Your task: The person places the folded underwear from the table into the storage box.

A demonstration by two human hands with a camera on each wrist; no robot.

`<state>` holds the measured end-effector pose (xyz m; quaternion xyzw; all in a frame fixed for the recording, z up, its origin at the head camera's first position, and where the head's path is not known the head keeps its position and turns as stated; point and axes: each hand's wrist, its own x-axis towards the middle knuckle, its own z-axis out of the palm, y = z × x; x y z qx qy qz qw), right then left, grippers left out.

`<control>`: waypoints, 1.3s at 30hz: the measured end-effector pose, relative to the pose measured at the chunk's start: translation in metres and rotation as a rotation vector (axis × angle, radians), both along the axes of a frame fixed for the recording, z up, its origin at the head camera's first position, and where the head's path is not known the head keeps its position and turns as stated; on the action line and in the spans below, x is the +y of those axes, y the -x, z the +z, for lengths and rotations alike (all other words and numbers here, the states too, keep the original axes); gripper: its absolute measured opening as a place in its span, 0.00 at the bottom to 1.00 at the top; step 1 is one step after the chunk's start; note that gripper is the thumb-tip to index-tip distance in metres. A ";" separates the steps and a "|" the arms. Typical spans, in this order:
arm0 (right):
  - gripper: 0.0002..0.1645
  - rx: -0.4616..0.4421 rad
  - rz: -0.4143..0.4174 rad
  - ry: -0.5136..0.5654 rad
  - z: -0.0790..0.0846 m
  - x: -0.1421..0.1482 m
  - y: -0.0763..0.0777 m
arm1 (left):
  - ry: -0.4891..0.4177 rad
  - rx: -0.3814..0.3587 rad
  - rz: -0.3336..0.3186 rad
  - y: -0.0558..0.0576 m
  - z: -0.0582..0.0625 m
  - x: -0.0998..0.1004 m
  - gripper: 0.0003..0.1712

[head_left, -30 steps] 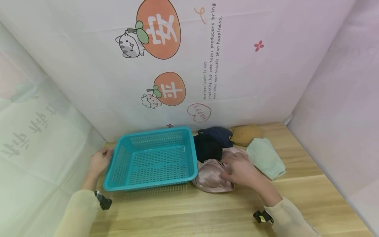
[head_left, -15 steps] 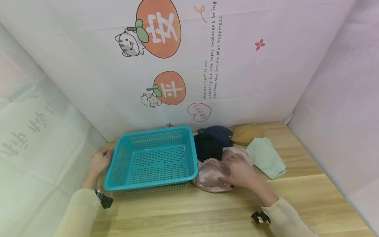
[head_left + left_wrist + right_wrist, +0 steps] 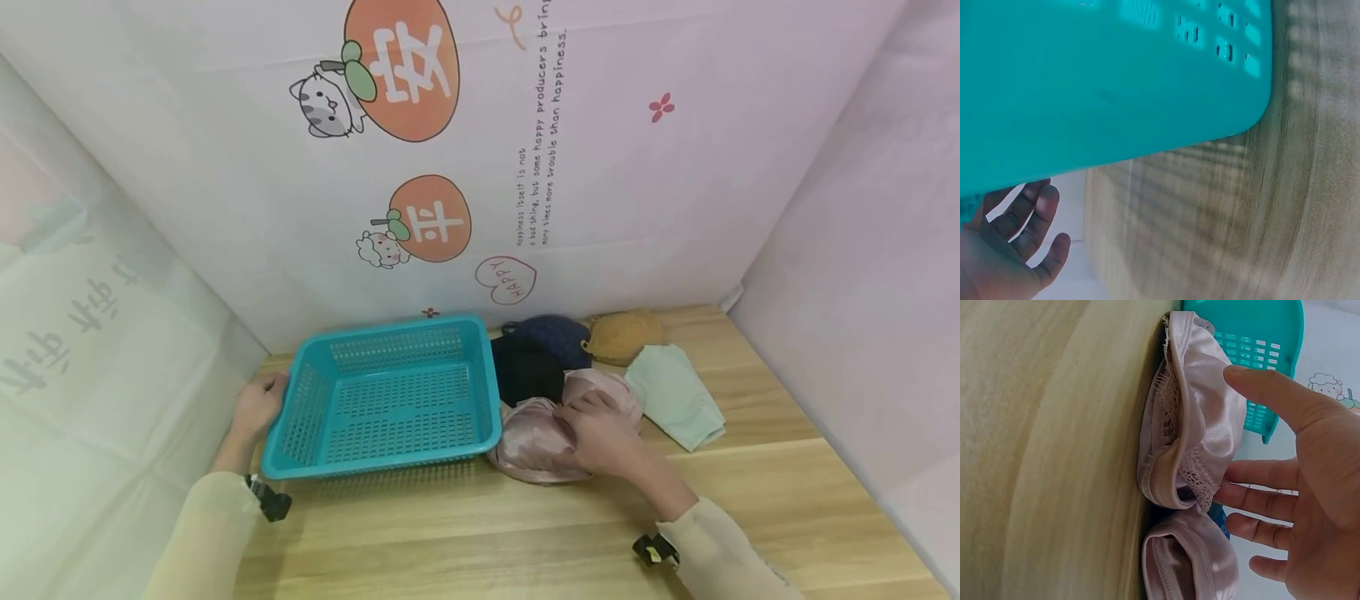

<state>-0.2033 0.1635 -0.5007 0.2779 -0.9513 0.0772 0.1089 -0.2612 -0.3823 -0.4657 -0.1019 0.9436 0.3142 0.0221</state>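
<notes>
A shiny pinkish bra [image 3: 534, 440] lies on the table just right of the teal basket [image 3: 491, 392], its two cups side by side. My right hand [image 3: 603, 433] is over it. In the right wrist view the thumb [image 3: 1254, 384] lies at one cup of the bra [image 3: 1210, 406], and the fairly straight, spread fingers [image 3: 1254, 497] reach the lace between the cups. At the basket's left side my left hand [image 3: 260, 404] holds the rim. Its bent fingers [image 3: 1038, 215] show below the basket wall [image 3: 1116, 106] in the left wrist view; the thumb is hidden.
Behind the bra lie a black bra [image 3: 525, 371], a navy one [image 3: 555, 337] and a mustard one [image 3: 626, 337]. A pale mint folded cloth [image 3: 675, 396] sits at the right. A printed sheet [image 3: 600, 167] hangs behind the wooden table [image 3: 450, 533].
My right hand has shifted slightly left over the bra. The left hand stays at the basket's rim, and the bra and basket lie as before.
</notes>
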 end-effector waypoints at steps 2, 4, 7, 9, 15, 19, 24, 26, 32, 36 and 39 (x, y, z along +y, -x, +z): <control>0.40 0.003 -0.004 -0.006 -0.001 0.000 0.000 | -0.019 -0.014 0.013 0.000 0.000 0.001 0.42; 0.40 -0.001 -0.009 -0.009 -0.003 0.000 0.000 | -0.032 -0.031 0.024 0.000 -0.001 0.002 0.43; 0.41 -0.019 -0.019 -0.002 -0.005 -0.001 0.001 | -0.041 -0.059 0.039 0.001 -0.003 0.002 0.44; 0.43 -0.028 -0.026 0.004 -0.007 -0.001 0.001 | -0.039 -0.063 0.042 0.002 -0.004 0.003 0.44; 0.46 -0.020 -0.048 0.010 -0.018 -0.004 0.004 | -0.019 -0.059 0.038 0.004 -0.004 0.004 0.45; 0.48 -0.002 -0.056 -0.018 -0.023 -0.007 0.004 | 0.000 -0.066 0.040 0.005 -0.004 0.004 0.43; 0.49 0.035 -0.049 -0.030 -0.024 -0.011 0.002 | 0.008 -0.077 0.059 0.006 -0.006 0.001 0.43; 0.49 0.048 -0.041 -0.020 -0.025 -0.013 0.001 | 0.006 -0.079 0.062 0.007 -0.007 0.001 0.43; 0.49 -0.003 -0.032 0.044 -0.028 -0.017 -0.001 | 0.016 -0.083 0.059 0.008 -0.009 -0.001 0.45; 0.49 -0.025 -0.036 0.062 -0.031 -0.018 -0.001 | 0.019 -0.094 0.066 0.007 -0.009 -0.001 0.44; 0.49 -0.033 -0.030 0.073 -0.032 -0.018 -0.001 | 0.023 -0.100 0.072 0.007 -0.010 0.000 0.43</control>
